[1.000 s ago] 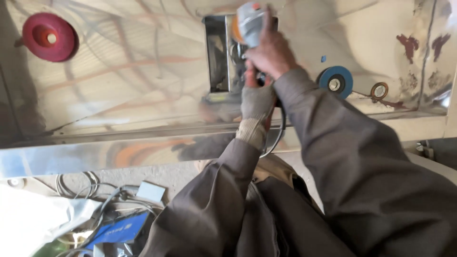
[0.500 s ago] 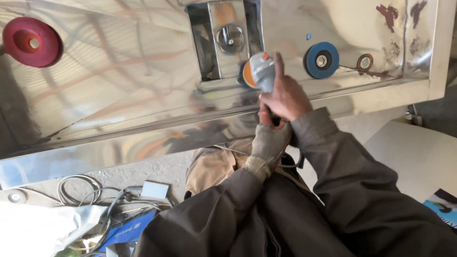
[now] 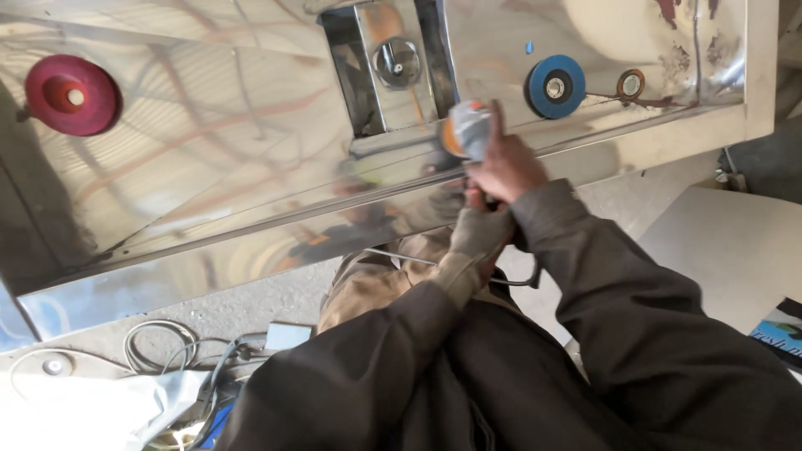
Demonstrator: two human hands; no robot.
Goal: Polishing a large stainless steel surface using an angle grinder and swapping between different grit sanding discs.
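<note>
A wide polished steel panel [image 3: 209, 159] fills the far side, with a red disc [image 3: 72, 94] at far left and a blue disc [image 3: 555, 86] at right. Over its near edge sits the grinder [image 3: 468, 134], the bare right hand [image 3: 505, 167] clenched on its head, the gloved left hand [image 3: 480, 230] wrapped round its handle.
</note>
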